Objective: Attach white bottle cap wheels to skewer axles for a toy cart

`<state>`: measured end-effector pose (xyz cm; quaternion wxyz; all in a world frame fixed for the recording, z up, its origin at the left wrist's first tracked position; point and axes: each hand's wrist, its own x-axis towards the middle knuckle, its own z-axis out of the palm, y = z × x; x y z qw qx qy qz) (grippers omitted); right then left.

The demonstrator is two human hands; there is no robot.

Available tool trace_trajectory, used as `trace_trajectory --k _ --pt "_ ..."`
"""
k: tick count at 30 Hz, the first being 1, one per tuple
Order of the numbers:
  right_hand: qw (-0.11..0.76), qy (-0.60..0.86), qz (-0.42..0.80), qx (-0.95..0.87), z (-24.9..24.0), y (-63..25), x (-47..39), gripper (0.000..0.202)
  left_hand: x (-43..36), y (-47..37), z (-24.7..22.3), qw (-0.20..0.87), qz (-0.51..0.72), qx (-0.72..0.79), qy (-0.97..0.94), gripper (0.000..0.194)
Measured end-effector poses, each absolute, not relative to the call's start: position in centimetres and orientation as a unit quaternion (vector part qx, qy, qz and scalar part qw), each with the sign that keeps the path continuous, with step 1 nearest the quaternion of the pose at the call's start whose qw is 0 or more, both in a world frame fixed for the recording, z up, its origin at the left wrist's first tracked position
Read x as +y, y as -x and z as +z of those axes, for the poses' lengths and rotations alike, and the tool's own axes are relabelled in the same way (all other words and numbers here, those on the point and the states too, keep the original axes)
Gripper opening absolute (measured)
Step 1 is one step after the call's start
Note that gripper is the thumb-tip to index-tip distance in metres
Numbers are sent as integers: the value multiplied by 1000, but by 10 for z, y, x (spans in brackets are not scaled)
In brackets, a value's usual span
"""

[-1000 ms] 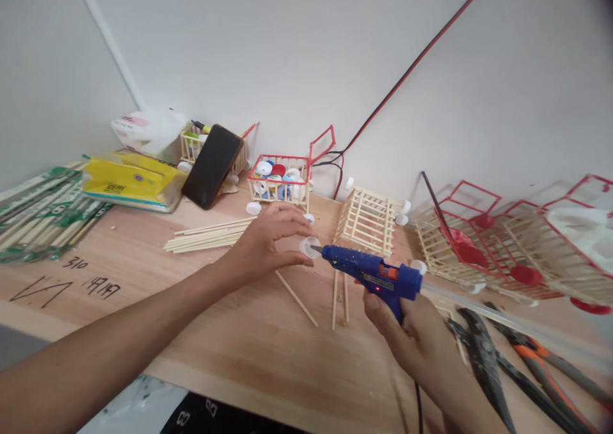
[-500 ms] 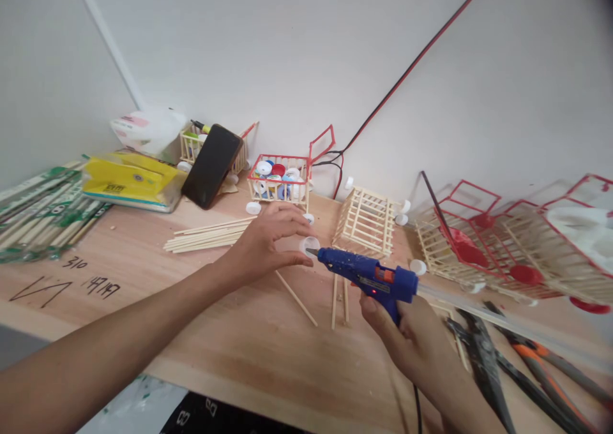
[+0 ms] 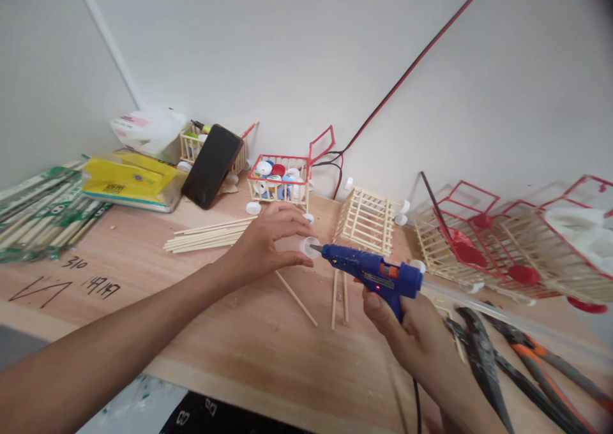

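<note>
My right hand [image 3: 407, 332] is wrapped round the handle of a blue hot glue gun [image 3: 368, 271], whose small red light is lit. The gun's metal nozzle points left, with its tip over a white bottle cap [image 3: 307, 247]. Thumb and fingers of my left hand [image 3: 268, 242] pinch this cap by its edge, its hollow side towards me. Below the cap, a few loose sticks [image 3: 297, 300] lie on the wooden table [image 3: 268, 364]. A bundle of thin sticks [image 3: 205, 236] lies partly behind my left hand.
Behind stand a stick cart [image 3: 280, 182] full of bottle caps, a bare stick cart [image 3: 366, 220] with cap wheels and a phone [image 3: 213, 166]. More red-trimmed carts [image 3: 460, 249] and pliers [image 3: 479, 351] are at right. A yellow packet [image 3: 131, 179] and wrapped sticks [image 3: 43, 210] lie left.
The glue gun and my right hand have shifted slightly to the right, so the nozzle tip has drawn a little across the cap. My left hand has stayed almost still.
</note>
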<state>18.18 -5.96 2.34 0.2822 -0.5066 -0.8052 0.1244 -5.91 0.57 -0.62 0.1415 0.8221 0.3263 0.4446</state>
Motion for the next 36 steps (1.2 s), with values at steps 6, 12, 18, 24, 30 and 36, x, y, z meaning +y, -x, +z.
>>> trace_trajectory --k 6,12,18,24,30,36 --pt "286 511 120 -802 26 -181 -61 35 7 59 -6 147 445 326 -821 31" --pt "287 509 125 -802 26 -182 -61 33 7 59 -7 147 443 326 -822 32" --pt "272 512 175 -796 22 -189 -61 34 7 59 -7 142 447 325 -821 31" --pt "282 518 178 -788 22 -186 -63 36 5 59 -7 142 443 328 -822 30" --pt "289 511 133 -799 24 -183 -62 34 5 59 -7 147 439 327 -824 30" --pt "286 506 117 -806 26 -181 -61 35 6 59 -7 146 433 322 -829 30"
